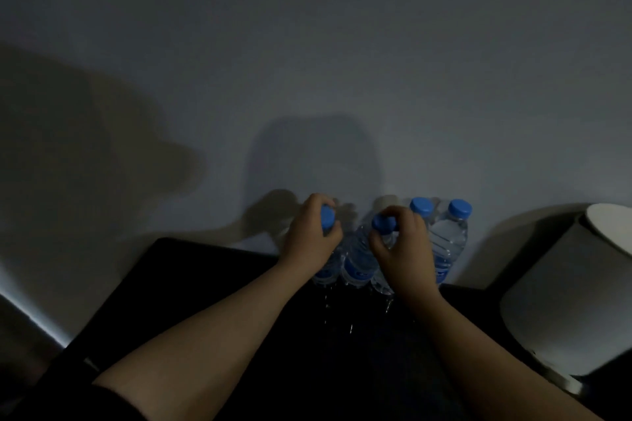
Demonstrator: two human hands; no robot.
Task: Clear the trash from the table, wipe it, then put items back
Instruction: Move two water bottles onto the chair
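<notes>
Several clear water bottles with blue caps stand in a row at the back of the dark table, against the wall. My left hand grips the neck of the leftmost bottle, just under its blue cap. My right hand pinches the neck of the bottle beside it, fingers curled round the cap. Two more bottles stand upright to the right, untouched. The scene is dim.
A white lampshade stands on the table at the right, close to my right forearm. The grey wall rises directly behind the bottles. The table's left edge runs diagonally toward the lower left, with a lit strip of floor beyond it.
</notes>
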